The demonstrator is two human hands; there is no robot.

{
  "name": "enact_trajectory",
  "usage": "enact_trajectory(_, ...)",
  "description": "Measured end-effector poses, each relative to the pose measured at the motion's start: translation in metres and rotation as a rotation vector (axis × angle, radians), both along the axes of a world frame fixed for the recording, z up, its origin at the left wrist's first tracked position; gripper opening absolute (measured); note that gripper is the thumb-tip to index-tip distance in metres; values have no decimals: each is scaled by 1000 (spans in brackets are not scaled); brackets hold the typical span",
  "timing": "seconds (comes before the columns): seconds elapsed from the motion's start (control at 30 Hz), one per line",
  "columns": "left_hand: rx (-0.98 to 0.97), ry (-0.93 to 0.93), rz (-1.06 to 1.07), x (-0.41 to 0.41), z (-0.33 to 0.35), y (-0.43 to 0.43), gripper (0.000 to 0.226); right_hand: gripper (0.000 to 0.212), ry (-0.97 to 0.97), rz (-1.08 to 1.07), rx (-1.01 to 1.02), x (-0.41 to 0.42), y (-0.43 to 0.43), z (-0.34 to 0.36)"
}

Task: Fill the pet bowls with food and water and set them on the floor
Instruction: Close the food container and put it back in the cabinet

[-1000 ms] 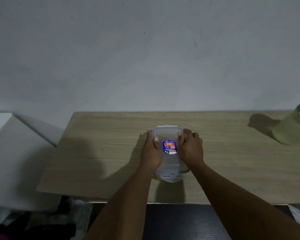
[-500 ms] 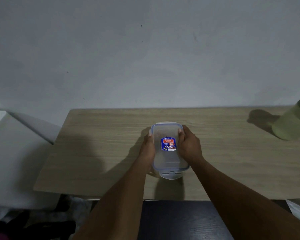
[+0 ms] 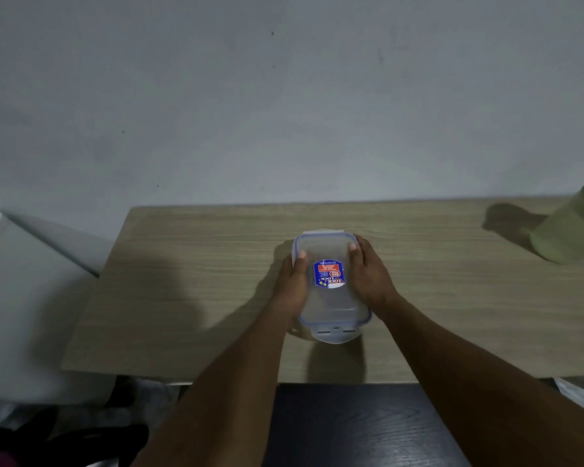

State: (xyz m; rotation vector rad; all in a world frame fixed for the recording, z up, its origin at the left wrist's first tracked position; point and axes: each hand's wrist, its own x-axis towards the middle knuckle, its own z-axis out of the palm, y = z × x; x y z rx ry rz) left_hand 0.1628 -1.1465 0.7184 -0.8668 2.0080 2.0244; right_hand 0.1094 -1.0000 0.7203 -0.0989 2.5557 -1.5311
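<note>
Both hands, left hand (image 3: 292, 284) and right hand (image 3: 368, 274), clamp fingers on the long sides of a clear rectangular plastic container (image 3: 331, 306) (blue-rimmed lid, blue label) on the light wooden table (image 3: 189, 281).

Green bottle (image 3: 570, 227) cut off right; container (image 3: 331, 298) contents perhaps unclear.

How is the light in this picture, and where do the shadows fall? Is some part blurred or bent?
Head view: dim, flat light; the hands and clear box throw soft shadows leftward on the wooden table; the green bottle also shadows to its left. Wide-angle bending curves the table's far edge; the bottle at the right border looks soft and leaning. No glare.
</note>
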Motion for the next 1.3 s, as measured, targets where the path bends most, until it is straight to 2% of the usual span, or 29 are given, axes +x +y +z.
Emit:
enact_trajectory(0.1, -248, 140, -10, 1, -2, 0, 56, 50, 121, -138, 316, 2, -2, -2)
enact_trajectory(0.17, -413, 195, -40, 1, -3, 0, 58, 47, 169, -201, 404, 5, -4, 0)
enact_trajectory(0.4, -525, 175, -104, 1, -1, 0, 59, 47, 188, -175, 430, 0, -7, 3)
enact_trajectory(0.53, -764, 241, -262, -7, 9, -6, 57, 45, 226, -143, 450, 0, -5, 6)
enact_trajectory(0.67, -959, 207, -465, -28, 26, -24, 55, 41, 307, 27, 459, -9, -4, 9)
enact_trajectory(0.8, -804, 141, -394, -29, 35, -35, 43, 40, 401, 177, 505, -23, -7, 13)
enact_trajectory(0.9, -808, 49, -335, -22, 41, -37, 38, 41, 450, 303, 557, -35, -9, 19)
enact_trajectory(1.07, -786, -37, -232, -12, 41, -28, 53, 42, 540, 379, 739, -46, -21, 31)
enact_trajectory(1.17, -751, -102, -134, -9, 40, -10, 62, 44, 466, 283, 792, -44, -20, 37)
enact_trajectory(1.3, -692, -184, -38, -5, 43, 12, 74, 39, 258, -50, 690, -17, 4, 36)
